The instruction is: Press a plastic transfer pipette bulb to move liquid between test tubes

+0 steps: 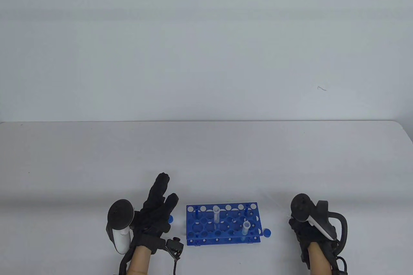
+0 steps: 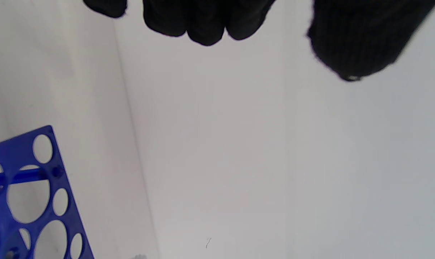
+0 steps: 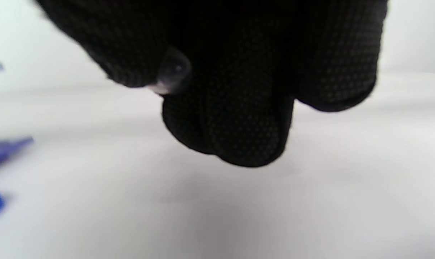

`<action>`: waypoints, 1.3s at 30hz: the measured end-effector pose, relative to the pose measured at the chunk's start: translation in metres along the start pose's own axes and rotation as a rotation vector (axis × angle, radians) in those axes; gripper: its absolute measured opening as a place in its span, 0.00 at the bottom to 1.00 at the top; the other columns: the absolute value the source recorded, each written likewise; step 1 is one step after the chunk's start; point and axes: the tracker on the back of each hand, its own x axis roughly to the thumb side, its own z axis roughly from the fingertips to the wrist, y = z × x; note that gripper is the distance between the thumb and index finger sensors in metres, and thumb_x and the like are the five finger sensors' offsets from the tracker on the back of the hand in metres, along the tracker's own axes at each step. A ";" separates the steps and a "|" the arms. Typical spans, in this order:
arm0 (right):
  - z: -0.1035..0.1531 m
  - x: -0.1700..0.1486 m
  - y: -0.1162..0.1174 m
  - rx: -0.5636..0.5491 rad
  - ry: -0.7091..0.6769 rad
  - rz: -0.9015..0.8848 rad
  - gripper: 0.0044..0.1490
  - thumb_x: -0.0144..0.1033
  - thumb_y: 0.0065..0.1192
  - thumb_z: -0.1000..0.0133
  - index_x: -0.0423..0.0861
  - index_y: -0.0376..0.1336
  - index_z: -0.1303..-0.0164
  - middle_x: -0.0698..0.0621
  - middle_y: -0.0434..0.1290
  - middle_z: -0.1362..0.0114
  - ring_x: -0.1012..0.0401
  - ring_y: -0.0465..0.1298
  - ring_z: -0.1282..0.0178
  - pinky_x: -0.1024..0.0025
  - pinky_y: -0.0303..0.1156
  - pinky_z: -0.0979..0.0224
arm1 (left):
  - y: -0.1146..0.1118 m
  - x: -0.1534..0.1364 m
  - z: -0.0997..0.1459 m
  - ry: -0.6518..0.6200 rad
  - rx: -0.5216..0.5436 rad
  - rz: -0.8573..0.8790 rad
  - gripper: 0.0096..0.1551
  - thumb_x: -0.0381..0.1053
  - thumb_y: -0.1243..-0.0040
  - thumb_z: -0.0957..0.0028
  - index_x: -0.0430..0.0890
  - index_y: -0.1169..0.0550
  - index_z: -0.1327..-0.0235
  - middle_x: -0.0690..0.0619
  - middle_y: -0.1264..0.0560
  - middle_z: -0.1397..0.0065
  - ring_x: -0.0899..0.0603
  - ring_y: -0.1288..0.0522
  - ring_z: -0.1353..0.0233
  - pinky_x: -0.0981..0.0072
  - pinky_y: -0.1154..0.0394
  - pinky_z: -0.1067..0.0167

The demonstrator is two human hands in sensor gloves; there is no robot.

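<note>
A blue test tube rack (image 1: 222,225) stands near the table's front edge; its corner shows in the left wrist view (image 2: 30,194). Two clear test tubes stand in it, one near the middle (image 1: 216,215) and one at the front right (image 1: 246,228). My left hand (image 1: 167,189) is open just left of the rack, fingers stretched out, holding nothing; it also shows in the left wrist view (image 2: 275,43). My right hand (image 1: 298,223) is right of the rack, mostly under its tracker. In the right wrist view its fingers (image 3: 231,108) curl around a small clear plastic piece, seemingly the pipette (image 3: 172,72).
A blue cap (image 1: 266,232) lies on the table at the rack's right front corner. Another blue cap (image 1: 170,219) lies between my left hand and the rack. The white table (image 1: 206,159) ends at a pale wall behind.
</note>
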 end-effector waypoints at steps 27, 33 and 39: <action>0.065 0.089 -0.185 -0.372 -0.428 -0.087 0.28 0.44 0.70 0.59 0.47 0.74 0.50 0.52 0.85 0.56 0.59 0.84 0.60 0.54 0.77 0.45 | 0.004 0.000 0.001 -0.007 -0.001 -0.002 0.55 0.75 0.46 0.57 0.60 0.49 0.16 0.56 0.51 0.09 0.43 0.53 0.12 0.38 0.52 0.18; 0.083 0.123 -0.179 -0.380 -0.506 0.118 0.27 0.43 0.69 0.59 0.48 0.74 0.51 0.53 0.85 0.55 0.59 0.84 0.58 0.54 0.77 0.43 | 0.005 -0.001 0.001 0.001 0.006 -0.009 0.55 0.75 0.46 0.57 0.60 0.48 0.16 0.56 0.51 0.09 0.43 0.53 0.12 0.37 0.52 0.18; 0.095 0.138 -0.174 -0.435 -0.570 0.229 0.25 0.44 0.68 0.61 0.49 0.76 0.57 0.55 0.86 0.60 0.60 0.85 0.62 0.55 0.78 0.45 | 0.004 -0.001 0.001 0.004 0.004 -0.022 0.55 0.74 0.46 0.57 0.60 0.48 0.16 0.56 0.51 0.09 0.43 0.52 0.12 0.37 0.52 0.18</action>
